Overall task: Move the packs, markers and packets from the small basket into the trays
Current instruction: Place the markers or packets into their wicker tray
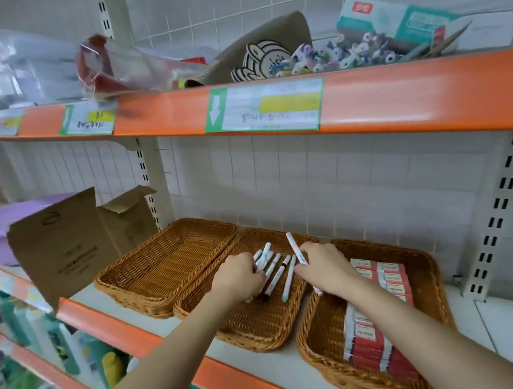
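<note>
White markers (277, 271) lie fanned in the middle tray (262, 324), low centre of the frame. The left hand (236, 278) curls its fingers around several of them, and the right hand (326, 270) pinches one marker (295, 248) upright above that tray. Red packs (384, 308) fill the right tray (323, 328). The left tray (159, 267) sits alongside on the shelf (276, 369).

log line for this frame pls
left hand: grips markers over middle tray | right hand: holds one marker | right tray: red packs | left tray
</note>
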A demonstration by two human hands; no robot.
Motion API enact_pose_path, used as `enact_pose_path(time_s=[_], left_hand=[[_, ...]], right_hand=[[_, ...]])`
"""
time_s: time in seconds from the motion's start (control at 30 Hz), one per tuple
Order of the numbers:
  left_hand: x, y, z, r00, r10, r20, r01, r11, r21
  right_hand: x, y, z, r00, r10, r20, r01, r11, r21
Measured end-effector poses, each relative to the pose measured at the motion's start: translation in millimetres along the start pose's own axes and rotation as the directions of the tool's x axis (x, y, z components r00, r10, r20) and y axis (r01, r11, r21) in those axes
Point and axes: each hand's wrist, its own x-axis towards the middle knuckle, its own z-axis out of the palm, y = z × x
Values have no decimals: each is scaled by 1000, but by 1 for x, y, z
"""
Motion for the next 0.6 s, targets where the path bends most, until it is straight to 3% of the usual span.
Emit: enact_pose_path(time_s=[0.33,0.6], left_hand=[[54,-17,9,984,114,138,-122,991,53],[89,-31,11,932,256,255,-281,957,68]], right_hand=[[38,-10,18,994,92,63,-84,990,-116],[61,-42,55,966,255,38,-222,898,-381]])
